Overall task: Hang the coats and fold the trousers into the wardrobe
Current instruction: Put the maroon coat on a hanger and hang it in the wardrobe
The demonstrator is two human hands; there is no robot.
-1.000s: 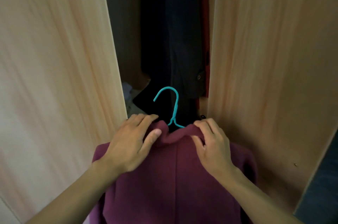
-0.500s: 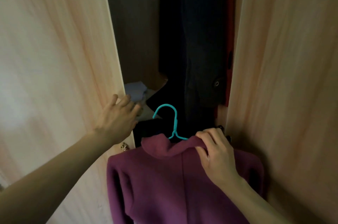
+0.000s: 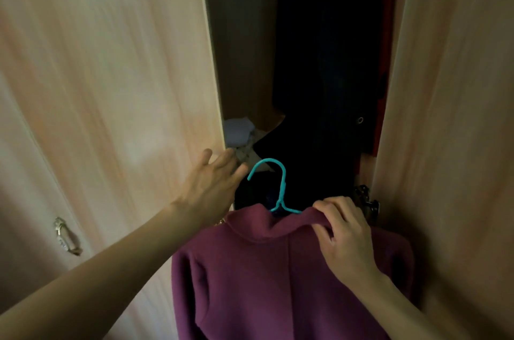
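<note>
A purple coat [image 3: 278,278] hangs on a teal hanger [image 3: 279,186] in front of the wardrobe opening, its back toward me. My right hand [image 3: 343,234] grips the coat's collar at the right side of the hanger. My left hand [image 3: 211,186] is off the coat, fingers spread, at the inner edge of the left wardrobe door [image 3: 116,89]. The hanger's hook points left and is free, hooked on nothing.
Dark coats [image 3: 325,61] hang inside the wardrobe, with a red garment [image 3: 385,47] at their right. Folded pale clothes [image 3: 239,134] lie on the wardrobe floor at the left. The right door [image 3: 450,89] stands close. A metal handle [image 3: 65,236] sits on the left door panel.
My left hand let go of the coat collar and moved left to the left door's edge. The gap between the doors looks wider. My right hand keeps hold of the collar.
</note>
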